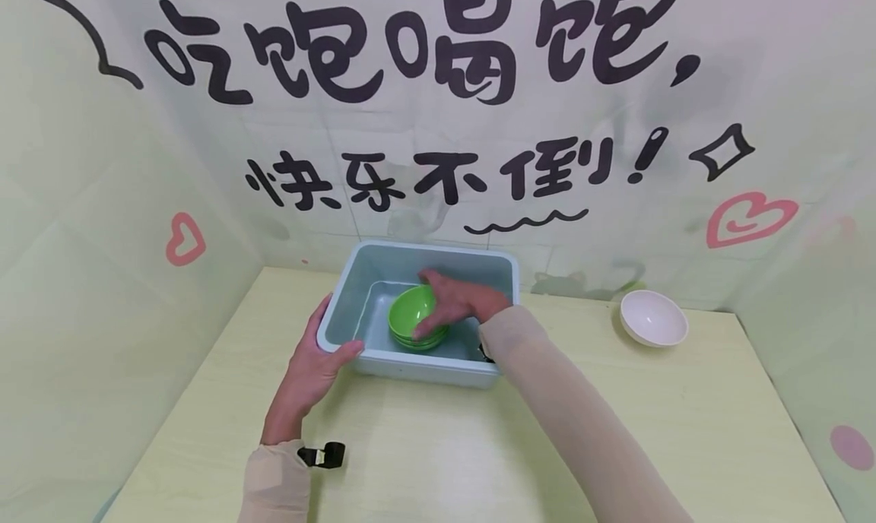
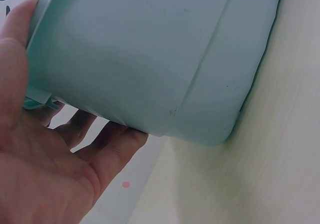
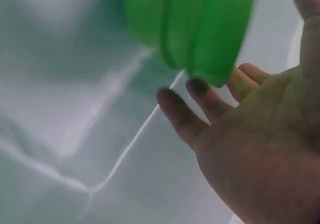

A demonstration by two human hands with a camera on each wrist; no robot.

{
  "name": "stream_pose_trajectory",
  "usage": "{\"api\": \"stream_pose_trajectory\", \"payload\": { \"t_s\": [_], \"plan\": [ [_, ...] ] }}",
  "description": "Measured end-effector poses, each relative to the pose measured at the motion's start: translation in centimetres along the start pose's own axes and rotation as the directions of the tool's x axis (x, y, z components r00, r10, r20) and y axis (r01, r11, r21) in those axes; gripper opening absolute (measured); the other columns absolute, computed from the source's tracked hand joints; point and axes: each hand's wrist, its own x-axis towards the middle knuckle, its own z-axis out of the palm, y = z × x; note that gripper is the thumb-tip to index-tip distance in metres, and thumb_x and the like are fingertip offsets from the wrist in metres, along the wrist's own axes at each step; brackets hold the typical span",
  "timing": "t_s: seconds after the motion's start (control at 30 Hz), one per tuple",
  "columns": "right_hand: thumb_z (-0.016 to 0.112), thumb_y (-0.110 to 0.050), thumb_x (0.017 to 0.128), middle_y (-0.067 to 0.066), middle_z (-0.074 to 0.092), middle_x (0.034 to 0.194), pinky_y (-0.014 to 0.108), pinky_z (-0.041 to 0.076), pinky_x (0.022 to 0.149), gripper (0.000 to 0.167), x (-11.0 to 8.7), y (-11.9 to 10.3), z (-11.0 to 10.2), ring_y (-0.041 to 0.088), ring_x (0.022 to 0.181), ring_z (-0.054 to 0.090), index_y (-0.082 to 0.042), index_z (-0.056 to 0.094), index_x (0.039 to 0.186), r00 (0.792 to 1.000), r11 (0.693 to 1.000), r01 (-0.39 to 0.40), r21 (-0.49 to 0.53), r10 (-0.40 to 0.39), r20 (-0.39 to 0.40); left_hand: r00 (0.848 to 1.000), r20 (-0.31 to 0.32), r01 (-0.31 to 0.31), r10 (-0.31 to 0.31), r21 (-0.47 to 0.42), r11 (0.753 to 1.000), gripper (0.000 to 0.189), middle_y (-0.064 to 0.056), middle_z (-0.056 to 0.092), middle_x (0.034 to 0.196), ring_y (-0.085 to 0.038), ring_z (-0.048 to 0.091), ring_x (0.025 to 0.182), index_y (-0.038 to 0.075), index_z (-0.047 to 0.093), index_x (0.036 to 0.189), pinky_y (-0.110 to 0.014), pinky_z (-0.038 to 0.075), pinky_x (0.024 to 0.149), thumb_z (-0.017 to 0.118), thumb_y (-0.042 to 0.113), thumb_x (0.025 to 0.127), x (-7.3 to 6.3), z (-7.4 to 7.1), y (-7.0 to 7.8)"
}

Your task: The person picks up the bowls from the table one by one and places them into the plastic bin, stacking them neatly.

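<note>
A light blue plastic bin [image 1: 424, 367] stands on the table near the back wall. My left hand [image 1: 316, 367] holds its left front corner, the thumb over the rim and the fingers spread along the outer wall [image 2: 150, 74]. Inside the bin sits a stack of green bowls [image 1: 409, 310], nested one in another. Reaching over the bin's right side, my right hand [image 1: 452, 301] spans the stack, with thumb and fingers spread apart. In the right wrist view, its loosely extended fingers [image 3: 182, 116] lie right beside the rim of the green bowls, which are blurred there.
A white bowl [image 1: 653, 319] sits at the back right of the table [image 1: 424, 454]. Behind it, against the wall, a bit of something green [image 1: 635, 286] shows. White sheeting [image 1: 438, 128] with black lettering and pink hearts encloses the back and sides.
</note>
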Motion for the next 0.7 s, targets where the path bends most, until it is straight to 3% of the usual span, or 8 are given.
{"api": "stream_pose_trajectory", "payload": {
  "t_s": [0.2, 0.43, 0.7],
  "plan": [
    [0.083, -0.043, 0.082, 0.009, 0.036, 0.165, 0.044, 0.03, 0.124, 0.104, -0.4, -0.2, -1.0, 0.027, 0.154, 0.033, -0.008, 0.024, 0.161, 0.994, 0.994, 0.068, 0.083, -0.06, -0.091, 1.0, 0.003, 0.007, -0.007, 0.011, 1.0, 0.101, -0.016, 0.033, 0.158, -0.035, 0.038, 0.135, 0.035, 0.006, 0.164, -0.049, 0.039, 0.107, 0.076, 0.028, 0.092, -0.1, -0.1, 0.1],
    [0.078, -0.042, 0.088, 0.008, 0.049, 0.157, 0.044, 0.037, 0.12, 0.089, -0.4, -0.3, -1.5, 0.026, 0.148, 0.043, -0.011, 0.033, 0.158, 0.984, 0.98, 0.125, 0.153, -0.103, -0.146, 1.0, 0.002, -0.005, 0.005, 0.016, 1.0, 0.1, -0.016, 0.033, 0.159, -0.035, 0.038, 0.136, 0.034, 0.006, 0.165, -0.05, 0.038, 0.108, 0.075, 0.027, 0.092, 0.0, -0.1, 0.1],
    [0.072, -0.032, 0.094, 0.005, 0.071, 0.121, 0.036, 0.051, 0.103, 0.047, -0.8, -2.0, -2.3, 0.018, 0.115, 0.065, -0.01, 0.062, 0.134, 0.941, 0.943, 0.26, 0.209, -0.198, -0.274, 1.0, 0.007, 0.001, -0.001, 0.045, 0.999, 0.1, -0.016, 0.033, 0.158, -0.035, 0.038, 0.134, 0.036, 0.005, 0.164, -0.047, 0.04, 0.105, 0.075, 0.032, 0.093, -0.2, -0.2, -0.1]
  ]
}}
